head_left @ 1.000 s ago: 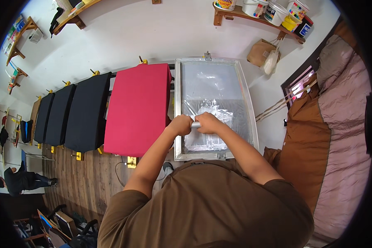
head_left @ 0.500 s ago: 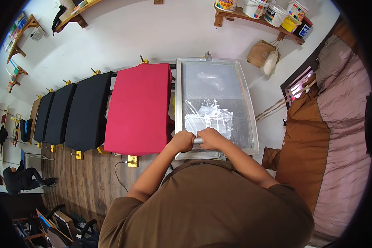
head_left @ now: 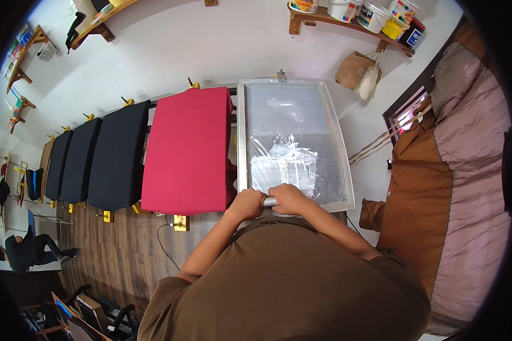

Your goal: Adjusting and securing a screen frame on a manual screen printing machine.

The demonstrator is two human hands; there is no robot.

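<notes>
Both my hands grip a squeegee [head_left: 270,202] with a silvery handle, at the near end of a screen printing frame [head_left: 242,131]. My left hand [head_left: 247,204] is wrapped round its left part, and my right hand [head_left: 289,199] closes on it close beside. Most of the squeegee, with its blade, is hidden under my hands. White ink [head_left: 289,170] lies streaked over the near half of the grey mesh [head_left: 284,111], just beyond my fingers. A pallet covered in red fabric [head_left: 190,148] stands directly left of the frame.
Several black-covered pallets [head_left: 116,156] continue the row leftward. Ink tubs [head_left: 372,16] stand on a wall shelf at the upper right. Brown and pink quilted fabric [head_left: 421,216] hangs along the right. Another person [head_left: 31,250] is at the far left, over the wooden floor [head_left: 114,244].
My hands have drawn the squeegee a little closer to my body, at the frame's near edge. The whole view has shifted slightly. The white ink looks much the same.
</notes>
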